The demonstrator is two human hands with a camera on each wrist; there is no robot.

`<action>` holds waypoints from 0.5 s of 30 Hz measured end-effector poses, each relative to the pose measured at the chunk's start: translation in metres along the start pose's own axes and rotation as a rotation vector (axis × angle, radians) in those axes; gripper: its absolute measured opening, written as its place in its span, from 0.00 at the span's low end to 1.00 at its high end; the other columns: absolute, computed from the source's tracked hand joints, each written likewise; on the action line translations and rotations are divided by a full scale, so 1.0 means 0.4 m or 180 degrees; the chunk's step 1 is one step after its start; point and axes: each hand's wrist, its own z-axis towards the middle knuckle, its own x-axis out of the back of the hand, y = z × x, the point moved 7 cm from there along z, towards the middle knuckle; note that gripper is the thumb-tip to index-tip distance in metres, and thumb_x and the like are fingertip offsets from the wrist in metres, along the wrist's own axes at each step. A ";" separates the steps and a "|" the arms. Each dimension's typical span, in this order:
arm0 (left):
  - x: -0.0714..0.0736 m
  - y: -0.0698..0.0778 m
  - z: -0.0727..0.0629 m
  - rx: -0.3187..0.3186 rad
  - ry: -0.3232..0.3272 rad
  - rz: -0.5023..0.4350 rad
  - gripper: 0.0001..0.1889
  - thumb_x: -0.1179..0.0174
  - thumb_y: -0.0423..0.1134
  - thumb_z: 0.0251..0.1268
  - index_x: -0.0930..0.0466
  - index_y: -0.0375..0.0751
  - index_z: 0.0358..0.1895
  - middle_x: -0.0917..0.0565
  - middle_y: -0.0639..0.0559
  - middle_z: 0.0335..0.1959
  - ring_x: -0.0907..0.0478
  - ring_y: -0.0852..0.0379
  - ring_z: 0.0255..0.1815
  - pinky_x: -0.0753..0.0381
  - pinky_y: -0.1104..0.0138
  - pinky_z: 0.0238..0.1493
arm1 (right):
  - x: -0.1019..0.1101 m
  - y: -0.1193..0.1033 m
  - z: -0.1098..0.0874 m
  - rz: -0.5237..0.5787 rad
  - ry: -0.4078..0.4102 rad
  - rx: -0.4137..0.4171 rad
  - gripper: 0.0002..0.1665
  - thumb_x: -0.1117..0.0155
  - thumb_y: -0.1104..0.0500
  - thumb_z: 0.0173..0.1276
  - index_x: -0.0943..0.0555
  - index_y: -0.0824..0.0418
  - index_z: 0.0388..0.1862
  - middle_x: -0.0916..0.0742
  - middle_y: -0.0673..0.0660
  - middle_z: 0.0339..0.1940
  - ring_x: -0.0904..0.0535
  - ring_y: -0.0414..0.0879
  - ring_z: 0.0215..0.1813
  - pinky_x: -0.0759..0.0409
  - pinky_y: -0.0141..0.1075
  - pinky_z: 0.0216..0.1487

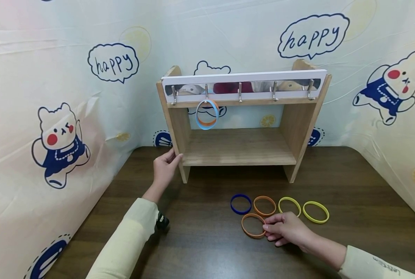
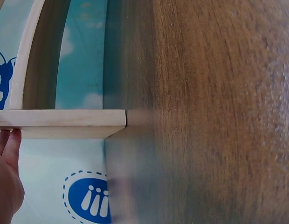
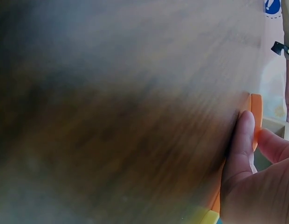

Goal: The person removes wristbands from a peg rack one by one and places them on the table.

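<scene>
My right hand [image 1: 287,231] pinches the right edge of an orange silicone wristband [image 1: 243,228] between thumb and fingers, low over the table. In the right wrist view the orange band stands up between thumb and finger. Beside it lie a dark blue wristband [image 1: 231,206], another orange wristband [image 1: 274,204] and two yellow ones. My left hand [image 1: 164,167] touches the left side panel of a wooden rack [image 1: 242,159], with fairly straight fingers against its outer side in the left wrist view. A light blue wristband [image 1: 198,123] and an orange one behind it hang from the second hook.
A white-framed strip [image 1: 225,76] with several metal hooks runs across the rack's top front. The rack stands at the back of the dark wooden table [image 1: 207,248]. A printed cloth [image 1: 124,104] surrounds the table's back and sides.
</scene>
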 end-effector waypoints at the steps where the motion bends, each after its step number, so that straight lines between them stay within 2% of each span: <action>1: 0.000 0.000 0.000 -0.0002 -0.0001 -0.0005 0.20 0.35 0.27 0.62 0.24 0.26 0.57 0.21 0.30 0.50 0.20 0.42 0.49 0.19 0.65 0.45 | 0.001 0.000 0.000 -0.0016 0.0004 0.0010 0.23 0.34 0.59 0.67 0.23 0.76 0.52 0.13 0.57 0.30 0.16 0.46 0.31 0.15 0.39 0.27; 15: 0.000 0.001 -0.001 0.0007 0.0009 0.0008 0.20 0.35 0.27 0.62 0.24 0.26 0.57 0.21 0.30 0.50 0.20 0.42 0.49 0.19 0.65 0.45 | 0.004 -0.001 0.001 -0.0017 -0.0003 0.0040 0.23 0.33 0.59 0.67 0.23 0.76 0.52 0.13 0.58 0.30 0.15 0.48 0.32 0.14 0.40 0.28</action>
